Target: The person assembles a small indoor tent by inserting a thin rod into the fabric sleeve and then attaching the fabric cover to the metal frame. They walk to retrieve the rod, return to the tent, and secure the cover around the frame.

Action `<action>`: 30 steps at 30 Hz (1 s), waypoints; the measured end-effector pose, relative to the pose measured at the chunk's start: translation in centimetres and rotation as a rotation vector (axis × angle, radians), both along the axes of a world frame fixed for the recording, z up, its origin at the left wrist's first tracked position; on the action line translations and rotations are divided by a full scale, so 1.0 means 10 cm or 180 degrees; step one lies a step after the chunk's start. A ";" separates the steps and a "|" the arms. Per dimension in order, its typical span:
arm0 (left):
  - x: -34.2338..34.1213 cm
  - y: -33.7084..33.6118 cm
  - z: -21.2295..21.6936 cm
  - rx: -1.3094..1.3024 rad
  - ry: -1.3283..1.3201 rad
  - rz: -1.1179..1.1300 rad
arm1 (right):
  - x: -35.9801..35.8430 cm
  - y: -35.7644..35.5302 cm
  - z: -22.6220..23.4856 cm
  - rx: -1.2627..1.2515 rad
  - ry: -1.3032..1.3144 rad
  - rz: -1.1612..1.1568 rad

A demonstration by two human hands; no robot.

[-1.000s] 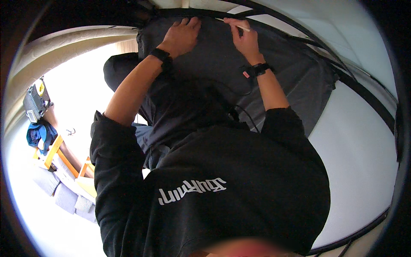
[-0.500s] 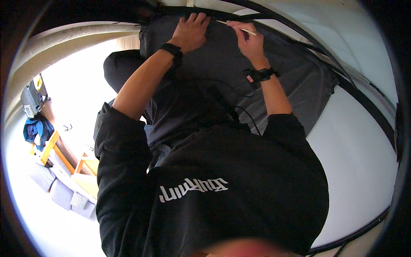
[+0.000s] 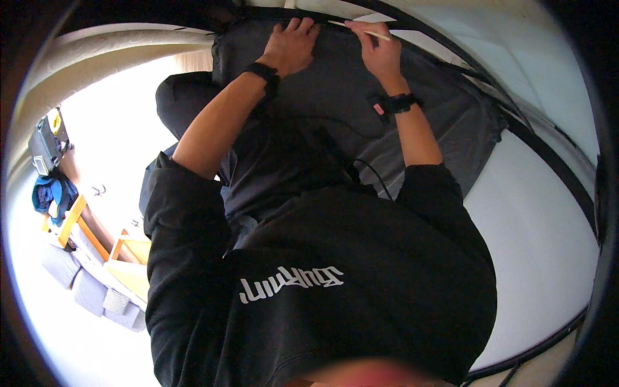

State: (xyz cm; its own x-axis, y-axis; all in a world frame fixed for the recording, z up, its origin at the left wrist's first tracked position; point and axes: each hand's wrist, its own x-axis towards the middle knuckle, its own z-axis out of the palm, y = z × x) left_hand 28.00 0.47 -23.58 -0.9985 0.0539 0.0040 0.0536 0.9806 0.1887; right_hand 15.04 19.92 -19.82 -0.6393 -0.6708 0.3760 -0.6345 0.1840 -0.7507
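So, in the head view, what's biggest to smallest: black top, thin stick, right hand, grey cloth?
1. Black top
2. Grey cloth, partly covered
3. Right hand
4. Thin stick, held in that hand

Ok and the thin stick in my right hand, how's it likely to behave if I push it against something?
The stick is probably stiff, since it looks straight with no sag at either end. It's likely light, as just the fingertips of the right hand seem to pinch it. Being so slim, it might snap under a hard push.
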 end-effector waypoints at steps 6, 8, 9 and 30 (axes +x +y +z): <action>0.00 0.02 -0.02 0.0103 0.0096 -0.0011 | 0.16 0.09 -0.07 0.0026 -0.0136 0.0064; 0.00 0.03 -0.02 0.0057 0.0104 -0.0004 | 0.15 0.13 -0.11 0.0047 -0.0110 -0.0018; 0.00 0.04 -0.02 0.0053 0.0024 -0.0029 | 0.14 0.16 -0.13 0.0087 -0.0028 -0.0033; -0.13 0.23 0.19 0.0278 -0.0650 -0.0355 | -0.01 0.85 -0.22 -0.0326 -0.0688 -0.0720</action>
